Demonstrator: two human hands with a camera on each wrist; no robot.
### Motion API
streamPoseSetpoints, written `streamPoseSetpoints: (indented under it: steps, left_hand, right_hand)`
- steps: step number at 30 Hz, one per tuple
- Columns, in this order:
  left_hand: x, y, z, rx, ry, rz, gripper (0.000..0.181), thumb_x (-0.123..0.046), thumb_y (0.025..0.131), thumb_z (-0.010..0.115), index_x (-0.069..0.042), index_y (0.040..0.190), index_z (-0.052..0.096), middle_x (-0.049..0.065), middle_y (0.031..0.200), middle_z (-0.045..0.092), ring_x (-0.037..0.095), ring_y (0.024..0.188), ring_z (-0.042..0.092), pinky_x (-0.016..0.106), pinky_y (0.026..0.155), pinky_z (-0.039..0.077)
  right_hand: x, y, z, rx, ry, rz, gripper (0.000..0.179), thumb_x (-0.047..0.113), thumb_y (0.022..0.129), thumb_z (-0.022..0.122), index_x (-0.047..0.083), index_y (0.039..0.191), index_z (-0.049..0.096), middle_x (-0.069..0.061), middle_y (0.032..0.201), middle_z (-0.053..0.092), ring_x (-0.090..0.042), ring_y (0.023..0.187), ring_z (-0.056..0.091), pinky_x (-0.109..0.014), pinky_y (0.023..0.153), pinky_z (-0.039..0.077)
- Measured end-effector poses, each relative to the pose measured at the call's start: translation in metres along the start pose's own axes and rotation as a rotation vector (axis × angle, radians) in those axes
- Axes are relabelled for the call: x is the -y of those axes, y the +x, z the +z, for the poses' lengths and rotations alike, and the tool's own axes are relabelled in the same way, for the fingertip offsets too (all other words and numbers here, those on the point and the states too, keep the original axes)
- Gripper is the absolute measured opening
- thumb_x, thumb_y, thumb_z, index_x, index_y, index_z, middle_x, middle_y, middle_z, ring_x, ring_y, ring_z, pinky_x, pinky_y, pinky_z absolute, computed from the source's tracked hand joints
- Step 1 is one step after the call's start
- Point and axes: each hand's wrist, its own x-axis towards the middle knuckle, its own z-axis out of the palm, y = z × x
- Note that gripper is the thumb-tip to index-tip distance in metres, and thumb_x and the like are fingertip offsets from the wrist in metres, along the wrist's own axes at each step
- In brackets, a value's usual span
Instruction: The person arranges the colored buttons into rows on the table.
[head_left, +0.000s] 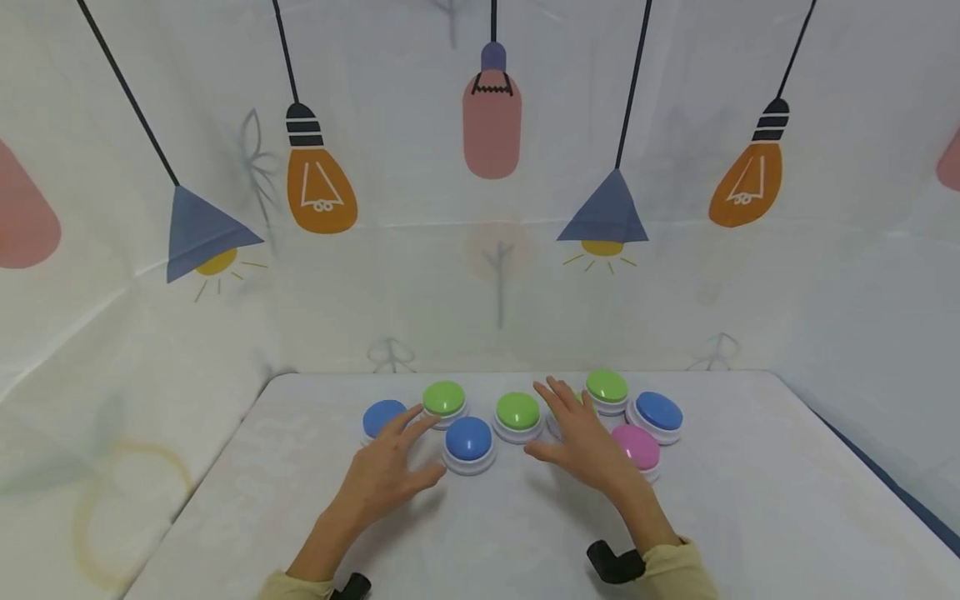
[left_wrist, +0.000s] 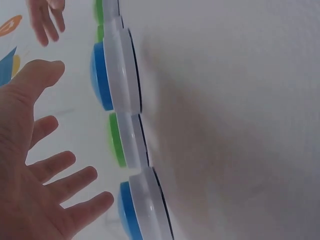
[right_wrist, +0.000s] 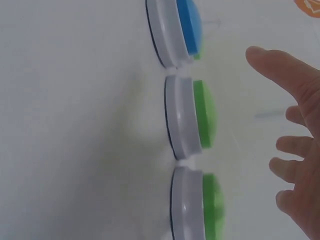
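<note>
Round push buttons on white bases stand in a loose cluster. My left hand (head_left: pixel 382 473) hovers with spread, slightly bent fingers over the left blue button (head_left: pixel 383 413), beside a green button (head_left: pixel 443 397) and the front blue button (head_left: pixel 468 438). In the left wrist view, the left hand (left_wrist: pixel 35 185) holds nothing. My right hand (head_left: pixel 583 442) hangs spread above the right part, next to a middle green button (head_left: pixel 518 411), and partly hides another green one and the pink button (head_left: pixel 636 446). Nothing lies in the right hand (right_wrist: pixel 307 150) in the right wrist view.
A green button (head_left: pixel 607 385) and a blue button (head_left: pixel 658 411) stand at the back right. The white table (head_left: pixel 480 542) extends around the cluster, with a lamp-patterned cloth (head_left: pixel 420 275) hanging behind. Black wrist mounts (head_left: pixel 615 563) sit by both sleeves.
</note>
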Motion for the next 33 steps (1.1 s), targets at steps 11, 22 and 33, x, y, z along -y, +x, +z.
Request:
streamPoseSetpoints:
  steps: [11, 22, 33]
  left_hand:
    - [-0.004, 0.001, 0.007, 0.17, -0.08, -0.023, 0.07, -0.048, 0.072, 0.072, -0.03, 0.135, 0.046, 0.005, 0.143, 0.04, 0.028, 0.104, 0.059, 0.049, 0.073, 0.051]
    - [-0.003, 0.006, 0.011, 0.178, -0.082, 0.042, 0.069, -0.041, 0.074, 0.073, -0.024, 0.135, 0.046, 0.01, 0.139, 0.043, 0.03, 0.108, 0.057, 0.046, 0.076, 0.051]
    - [-0.003, 0.007, 0.017, 0.202, -0.072, 0.134, 0.064, -0.027, 0.076, 0.074, -0.017, 0.133, 0.047, 0.015, 0.132, 0.048, 0.031, 0.114, 0.053, 0.044, 0.086, 0.048]
  right_hand:
    - [0.025, 0.02, 0.029, 0.073, 0.082, -0.017, 0.087, 0.043, 0.076, 0.072, 0.023, 0.147, 0.026, -0.006, 0.153, 0.02, -0.033, 0.139, 0.015, -0.057, 0.108, 0.016]
    - [0.032, 0.033, 0.052, 0.094, 0.064, -0.129, 0.086, 0.04, 0.075, 0.073, 0.016, 0.145, 0.03, -0.012, 0.15, 0.024, -0.034, 0.137, 0.021, -0.056, 0.107, 0.019]
    - [0.031, 0.037, 0.068, 0.125, 0.033, -0.203, 0.082, 0.04, 0.074, 0.074, 0.016, 0.142, 0.036, -0.012, 0.148, 0.029, -0.038, 0.133, 0.028, -0.058, 0.106, 0.019]
